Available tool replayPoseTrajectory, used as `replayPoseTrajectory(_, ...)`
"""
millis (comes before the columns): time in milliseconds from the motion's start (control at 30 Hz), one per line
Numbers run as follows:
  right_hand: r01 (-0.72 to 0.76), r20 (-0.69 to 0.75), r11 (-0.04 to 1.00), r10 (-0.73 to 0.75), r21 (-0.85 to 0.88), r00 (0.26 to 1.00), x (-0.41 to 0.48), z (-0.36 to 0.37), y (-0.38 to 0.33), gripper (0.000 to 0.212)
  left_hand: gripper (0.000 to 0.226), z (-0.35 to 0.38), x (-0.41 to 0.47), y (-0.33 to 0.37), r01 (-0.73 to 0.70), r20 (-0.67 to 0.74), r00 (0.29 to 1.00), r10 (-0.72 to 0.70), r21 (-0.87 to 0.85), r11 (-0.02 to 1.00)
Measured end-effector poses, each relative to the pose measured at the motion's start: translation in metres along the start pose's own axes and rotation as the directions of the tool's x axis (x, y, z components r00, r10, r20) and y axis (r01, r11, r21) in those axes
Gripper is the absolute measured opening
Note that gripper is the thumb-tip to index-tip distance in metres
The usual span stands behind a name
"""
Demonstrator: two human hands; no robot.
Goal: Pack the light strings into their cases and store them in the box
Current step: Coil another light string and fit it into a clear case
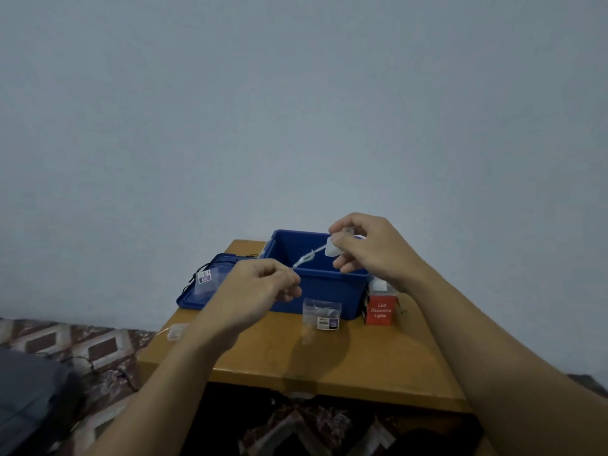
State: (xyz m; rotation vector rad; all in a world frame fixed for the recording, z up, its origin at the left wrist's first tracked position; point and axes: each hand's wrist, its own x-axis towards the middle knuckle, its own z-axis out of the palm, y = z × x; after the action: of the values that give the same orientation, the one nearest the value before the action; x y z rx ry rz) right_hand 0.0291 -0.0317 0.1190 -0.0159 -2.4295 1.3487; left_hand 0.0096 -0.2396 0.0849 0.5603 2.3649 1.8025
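In the head view, both hands were raised over a wooden table that stood against a plain pale wall. The left hand had its fingers curled, with thumb and forefinger pinching one end of a thin, clear light string. The right hand gripped a small white block at the string's other end, its fingers bent round it. The string ran taut between the two hands, slanting up to the right, above the open blue box.

The box stood at the far side of the table. Its blue lid lay flat just to the left, carrying a clear case with a small label and some dark wire. A second clear case, also labelled, stood on the table touching the box's near wall. A red carton printed "LED Decorative Lights" stood just right of the box, beneath the right wrist. A small clear piece lay at the table's left edge. A patterned carpet covered the floor, with a black wire lying on it.
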Motion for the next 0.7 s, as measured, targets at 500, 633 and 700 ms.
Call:
replayPoseTrajectory(500, 0.098, 0.056, 0.992, -0.094, -0.079, 0.994, -0.039, 0.010, -0.018, 0.032, 0.023, 0.007, -0.026, 0.007, -0.067, 0.174, 0.979, 0.103, -0.201, 0.977)
replayPoseTrajectory(633, 0.082, 0.057, 0.996, -0.083, 0.018, 0.995, -0.049, 0.005, -0.021, 0.031, 0.025, 0.003, -0.031, 0.005, -0.063, 0.141, 0.985, 0.102, -0.256, 0.965)
replayPoseTrajectory(700, 0.055, 0.086, 0.992, -0.066, 0.116, 0.994, -0.055, 0.004, -0.023, 0.032, 0.025, 0.002, -0.032, 0.004, -0.067, 0.131, 0.986, 0.104, -0.261, 0.963)
